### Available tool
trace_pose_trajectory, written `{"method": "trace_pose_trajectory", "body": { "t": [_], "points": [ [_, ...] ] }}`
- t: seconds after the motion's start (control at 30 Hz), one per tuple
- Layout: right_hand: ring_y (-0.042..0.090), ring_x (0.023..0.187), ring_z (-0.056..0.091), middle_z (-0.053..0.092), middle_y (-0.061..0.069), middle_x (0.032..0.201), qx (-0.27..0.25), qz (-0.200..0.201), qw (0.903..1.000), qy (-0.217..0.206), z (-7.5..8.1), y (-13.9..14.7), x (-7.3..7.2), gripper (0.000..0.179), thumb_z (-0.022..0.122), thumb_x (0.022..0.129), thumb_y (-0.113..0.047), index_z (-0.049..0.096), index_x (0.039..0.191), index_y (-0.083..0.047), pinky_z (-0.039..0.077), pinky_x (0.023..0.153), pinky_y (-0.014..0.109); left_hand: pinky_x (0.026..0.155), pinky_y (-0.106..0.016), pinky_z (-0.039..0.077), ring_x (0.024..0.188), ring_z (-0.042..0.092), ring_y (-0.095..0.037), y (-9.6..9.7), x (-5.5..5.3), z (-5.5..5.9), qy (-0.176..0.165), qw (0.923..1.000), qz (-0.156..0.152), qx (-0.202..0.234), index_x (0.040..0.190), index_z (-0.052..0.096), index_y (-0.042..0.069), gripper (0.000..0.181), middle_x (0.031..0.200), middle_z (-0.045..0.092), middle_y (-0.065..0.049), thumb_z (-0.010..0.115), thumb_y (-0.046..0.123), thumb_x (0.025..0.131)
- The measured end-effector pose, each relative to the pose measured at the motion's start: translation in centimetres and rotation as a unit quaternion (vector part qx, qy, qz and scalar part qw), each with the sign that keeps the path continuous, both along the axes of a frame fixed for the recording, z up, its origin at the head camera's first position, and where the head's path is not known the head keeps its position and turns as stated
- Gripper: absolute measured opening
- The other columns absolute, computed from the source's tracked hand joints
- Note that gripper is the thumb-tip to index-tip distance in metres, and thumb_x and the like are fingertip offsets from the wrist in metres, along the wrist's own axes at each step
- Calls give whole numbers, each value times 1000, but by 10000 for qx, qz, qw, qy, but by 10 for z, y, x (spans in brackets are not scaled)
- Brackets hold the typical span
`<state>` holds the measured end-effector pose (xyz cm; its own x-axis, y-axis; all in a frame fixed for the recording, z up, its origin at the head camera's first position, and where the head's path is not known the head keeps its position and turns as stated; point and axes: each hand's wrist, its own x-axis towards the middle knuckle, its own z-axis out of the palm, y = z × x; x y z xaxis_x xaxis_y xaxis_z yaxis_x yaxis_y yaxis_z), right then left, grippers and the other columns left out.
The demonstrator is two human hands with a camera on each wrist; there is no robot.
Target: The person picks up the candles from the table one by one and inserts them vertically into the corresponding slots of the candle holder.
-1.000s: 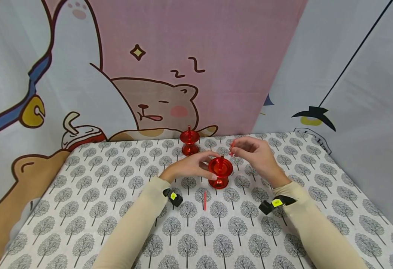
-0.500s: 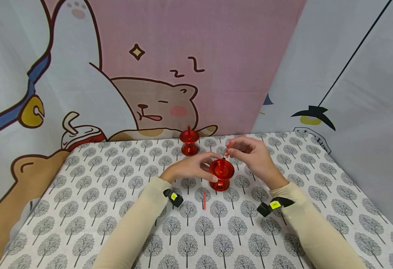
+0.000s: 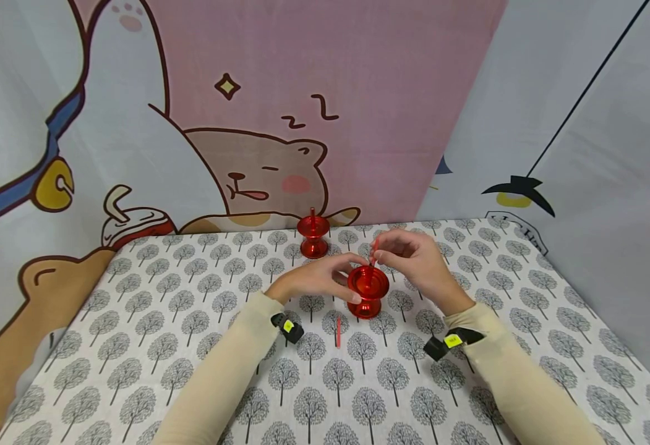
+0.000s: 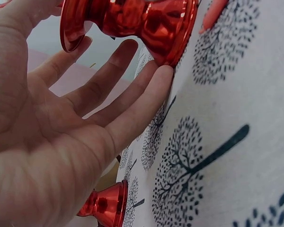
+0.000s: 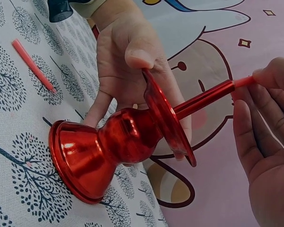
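A shiny red candle holder (image 3: 366, 301), with a dish and an upright tube, stands on the cloth between the hands. My left hand (image 3: 318, 277) holds it by the dish, thumb on the near rim and fingers around the far side. With its fingertips my right hand (image 3: 416, 258) pinches a thin red candle (image 3: 375, 252) above the dish. In the right wrist view the candle's lower end (image 5: 244, 81) meets the top of the holder's tube (image 5: 208, 98); how deep it sits cannot be seen.
A second red candle holder (image 3: 313, 238) stands behind, near the wall cloth. Another thin red candle (image 3: 338, 332) lies on the tree-print tablecloth (image 3: 191, 383) in front of the holder. A printed cartoon cloth (image 3: 391, 111) hangs behind the table.
My right hand has moved left and slightly down, bringing the candle from beside the holder to its tube. The held candle holder has shifted slightly toward me and right.
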<state>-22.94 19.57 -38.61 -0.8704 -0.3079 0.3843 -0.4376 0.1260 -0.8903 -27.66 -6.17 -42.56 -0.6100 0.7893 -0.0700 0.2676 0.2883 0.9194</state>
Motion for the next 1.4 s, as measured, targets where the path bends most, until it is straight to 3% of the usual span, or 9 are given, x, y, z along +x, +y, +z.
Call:
{"method": "trace_pose_trajectory", "body": {
  "t": [0.43, 0.83, 1.4],
  "points": [
    [20, 90, 74, 76, 14, 106, 32, 84, 9999, 82, -4, 0, -2, 12, 77, 100, 4, 77, 112, 3, 61, 78, 27, 108, -42, 55, 125, 71, -24, 0, -1, 1, 33, 10000, 32, -75, 160, 52, 25, 75, 142, 67, -3, 87, 28, 95],
    [19, 91, 72, 76, 0, 106, 20, 135, 9998, 126, -6, -2, -3, 11, 76, 98, 8, 75, 109, 9, 60, 76, 25, 109, -41, 54, 127, 70, -23, -1, 1, 2, -3, 10000, 22, -69, 163, 50, 24, 77, 144, 66, -4, 87, 27, 95],
    [25, 92, 74, 74, 15, 106, 142, 381, 9992, 64, -10, 0, -4, 10, 77, 98, 7, 77, 106, 1, 63, 78, 29, 108, -40, 55, 128, 70, -24, -1, -1, 0, 60, 10000, -59, 22, 162, 51, 22, 75, 144, 67, -3, 87, 26, 96]
  ]
}}
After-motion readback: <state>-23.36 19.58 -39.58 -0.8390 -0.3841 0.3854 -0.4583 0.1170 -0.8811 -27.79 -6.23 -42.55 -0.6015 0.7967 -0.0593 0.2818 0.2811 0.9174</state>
